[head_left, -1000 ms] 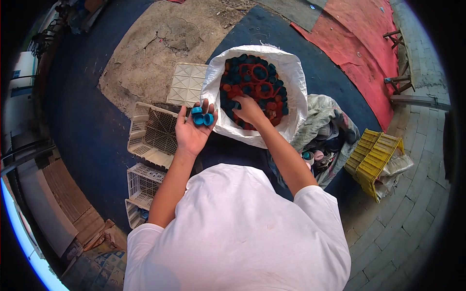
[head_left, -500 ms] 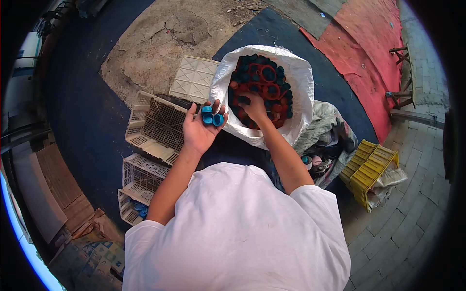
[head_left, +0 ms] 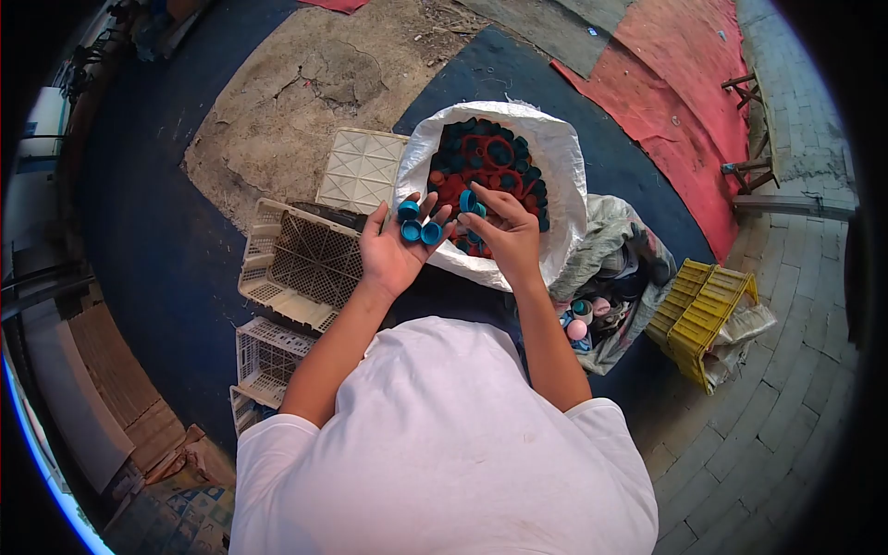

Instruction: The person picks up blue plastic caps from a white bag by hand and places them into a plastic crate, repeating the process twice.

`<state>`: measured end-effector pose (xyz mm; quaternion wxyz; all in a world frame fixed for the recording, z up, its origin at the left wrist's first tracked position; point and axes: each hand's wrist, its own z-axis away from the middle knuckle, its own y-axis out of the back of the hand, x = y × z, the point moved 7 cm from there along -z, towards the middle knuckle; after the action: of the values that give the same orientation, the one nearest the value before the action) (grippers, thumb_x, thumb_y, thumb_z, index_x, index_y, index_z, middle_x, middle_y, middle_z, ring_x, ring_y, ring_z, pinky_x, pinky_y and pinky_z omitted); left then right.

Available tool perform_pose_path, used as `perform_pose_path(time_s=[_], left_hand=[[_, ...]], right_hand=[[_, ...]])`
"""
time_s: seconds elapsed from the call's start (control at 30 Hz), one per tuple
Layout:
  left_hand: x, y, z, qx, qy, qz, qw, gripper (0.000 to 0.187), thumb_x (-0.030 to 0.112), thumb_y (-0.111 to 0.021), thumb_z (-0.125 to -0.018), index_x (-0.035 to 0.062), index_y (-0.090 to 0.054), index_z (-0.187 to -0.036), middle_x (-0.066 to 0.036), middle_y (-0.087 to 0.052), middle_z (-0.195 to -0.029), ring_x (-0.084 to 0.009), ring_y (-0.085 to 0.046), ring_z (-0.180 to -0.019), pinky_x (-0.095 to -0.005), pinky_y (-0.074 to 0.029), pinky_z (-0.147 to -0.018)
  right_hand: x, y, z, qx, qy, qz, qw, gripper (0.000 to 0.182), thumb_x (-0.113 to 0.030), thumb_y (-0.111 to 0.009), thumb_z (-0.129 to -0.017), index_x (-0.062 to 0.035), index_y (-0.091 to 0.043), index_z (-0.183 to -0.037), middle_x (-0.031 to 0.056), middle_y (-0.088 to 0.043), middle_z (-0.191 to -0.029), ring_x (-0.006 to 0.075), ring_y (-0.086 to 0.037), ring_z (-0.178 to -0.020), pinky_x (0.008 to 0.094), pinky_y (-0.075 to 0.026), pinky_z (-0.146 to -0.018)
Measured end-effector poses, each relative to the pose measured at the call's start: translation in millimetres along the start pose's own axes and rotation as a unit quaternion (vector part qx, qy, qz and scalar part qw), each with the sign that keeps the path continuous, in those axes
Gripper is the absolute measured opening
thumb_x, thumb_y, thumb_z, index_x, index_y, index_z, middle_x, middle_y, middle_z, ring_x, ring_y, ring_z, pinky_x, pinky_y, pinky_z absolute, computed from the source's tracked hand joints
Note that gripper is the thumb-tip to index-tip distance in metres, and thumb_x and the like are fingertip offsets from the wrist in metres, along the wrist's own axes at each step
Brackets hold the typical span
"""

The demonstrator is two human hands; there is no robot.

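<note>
My left hand (head_left: 395, 258) is palm up beside the sack's near-left rim, cradling three blue plastic caps (head_left: 411, 230) on its curled fingers. Just right of it, my right hand (head_left: 511, 237) pinches a blue cap (head_left: 468, 201) between thumb and fingers. More blue shows below that cap, but I cannot make out whether it is also held. Both hands are over the near side of a white woven sack (head_left: 559, 148). Inside lie many dark teal caps (head_left: 526, 169) mixed with red rings (head_left: 500, 153) and red caps.
Pale plastic crates (head_left: 262, 250) stand at the left, and a cream crate (head_left: 359, 171) lies behind them. A grey-green bag (head_left: 622, 339) with mixed items sits right of the sack. Further right is a yellow crate (head_left: 696, 310). Blue and red sheets (head_left: 684, 139) cover the floor.
My right hand has come up out of the sack toward me and now pinches a blue cap near my left hand. The left hand still carries three caps.
</note>
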<state>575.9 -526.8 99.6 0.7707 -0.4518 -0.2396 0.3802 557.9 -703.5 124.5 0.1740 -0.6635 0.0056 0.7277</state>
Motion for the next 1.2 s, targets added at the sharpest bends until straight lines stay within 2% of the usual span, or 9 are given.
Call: perform_pose_path(time_s=[0.1, 0.23, 0.27, 0.47, 0.67, 0.8, 1.03, 1.13, 1.2], left_hand=[[-5, 2, -4, -0.012, 0.020, -0.006, 1.000, 0.047, 0.043, -0.044, -0.105, 0.0053, -0.055, -0.131, -0.017, -0.058, -0.141, -0.0367, -0.055, -0.132, -0.0565, -0.043, -0.114], [-9, 2, -12, -0.018, 0.033, -0.016, 0.999, 0.047, 0.041, -0.044, -0.105, 0.0059, -0.057, -0.133, -0.015, -0.058, -0.141, -0.0311, -0.056, -0.130, -0.0515, -0.045, -0.111], [-10, -1, -11, -0.015, 0.035, -0.013, 0.999, 0.046, 0.041, -0.044, -0.106, 0.0063, -0.058, -0.133, -0.015, -0.058, -0.141, -0.0302, -0.056, -0.130, -0.0507, -0.045, -0.110], [-12, 7, -16, -0.015, 0.047, -0.026, 0.998, 0.047, 0.041, -0.042, -0.107, 0.0065, -0.054, -0.137, -0.016, -0.057, -0.142, -0.0312, -0.054, -0.133, -0.0520, -0.042, -0.114], [-12, 3, -20, 0.011, 0.052, -0.034, 0.998, 0.046, 0.041, -0.037, -0.108, 0.0077, -0.052, -0.136, -0.014, -0.060, -0.138, -0.0305, -0.056, -0.131, -0.0519, -0.042, -0.115], [-21, -8, -18, -0.077, 0.070, -0.038, 0.994, 0.044, 0.041, -0.034, -0.110, 0.0095, -0.056, -0.131, -0.012, -0.059, -0.140, -0.0320, -0.053, -0.133, -0.0540, -0.037, -0.118], [-10, 7, -21, -0.068, 0.018, -0.011, 0.997, 0.042, 0.041, -0.036, -0.110, 0.0096, -0.061, -0.124, -0.012, -0.062, -0.132, -0.0304, -0.058, -0.126, -0.0499, -0.041, -0.116], [-4, 10, -19, -0.016, 0.014, 0.014, 1.000, 0.041, 0.040, -0.043, -0.108, 0.0084, -0.061, -0.126, -0.015, -0.061, -0.134, -0.0351, -0.058, -0.126, -0.0552, -0.044, -0.114], [-3, 9, -18, -0.037, 0.031, 0.056, 0.997, 0.042, 0.039, -0.048, -0.106, 0.0067, -0.060, -0.129, -0.017, -0.060, -0.137, -0.0388, -0.057, -0.129, -0.0593, -0.045, -0.113]], right_hand=[[-27, -20, 7, -0.007, 0.079, 0.172, 0.982, 0.045, -0.002, -0.083, -0.082, -0.0106, -0.075, -0.126, 0.0061, -0.071, -0.115, 0.0082, -0.067, -0.088, 0.0229, -0.056, -0.076], [-32, -38, 8, -0.032, 0.152, 0.308, 0.939, 0.047, -0.002, -0.086, -0.077, -0.0140, -0.077, -0.121, 0.0090, -0.071, -0.116, 0.0199, -0.072, -0.101, 0.0307, -0.060, -0.081], [-33, -40, 10, -0.031, 0.155, 0.301, 0.940, 0.042, -0.002, -0.085, -0.076, -0.0097, -0.077, -0.116, 0.0106, -0.071, -0.118, 0.0273, -0.073, -0.100, 0.0349, -0.062, -0.080], [-43, -36, 11, -0.021, 0.127, 0.298, 0.946, 0.041, 0.000, -0.082, -0.079, -0.0074, -0.073, -0.119, 0.0101, -0.069, -0.120, 0.0264, -0.072, -0.103, 0.0335, -0.063, -0.078], [-70, -63, 24, -0.076, 0.280, 0.338, 0.896, 0.035, 0.005, -0.075, -0.079, -0.0052, -0.073, -0.113, 0.0102, -0.068, -0.119, 0.0288, -0.068, -0.099, 0.0404, -0.057, -0.087], [-49, -96, 30, -0.170, 0.290, 0.368, 0.867, 0.044, 0.004, -0.074, -0.073, -0.0080, -0.072, -0.115, 0.0104, -0.069, -0.116, 0.0307, -0.066, -0.099, 0.0428, -0.053, -0.092], [-53, -97, 42, -0.170, 0.365, 0.355, 0.843, 0.042, 0.008, -0.071, -0.076, -0.0070, -0.072, -0.115, 0.0111, -0.070, -0.113, 0.0302, -0.068, -0.093, 0.0408, -0.054, -0.087], [-73, -61, 25, -0.087, 0.337, 0.288, 0.892, 0.036, 0.006, -0.074, -0.074, -0.0050, -0.074, -0.109, 0.0099, -0.070, -0.103, 0.0286, -0.068, -0.090, 0.0378, -0.055, -0.081], [-52, -24, -1, 0.000, 0.249, 0.234, 0.940, 0.031, 0.008, -0.069, -0.082, -0.0039, -0.074, -0.111, 0.0094, -0.071, -0.100, 0.0193, -0.070, -0.084, 0.0301, -0.055, -0.069]])
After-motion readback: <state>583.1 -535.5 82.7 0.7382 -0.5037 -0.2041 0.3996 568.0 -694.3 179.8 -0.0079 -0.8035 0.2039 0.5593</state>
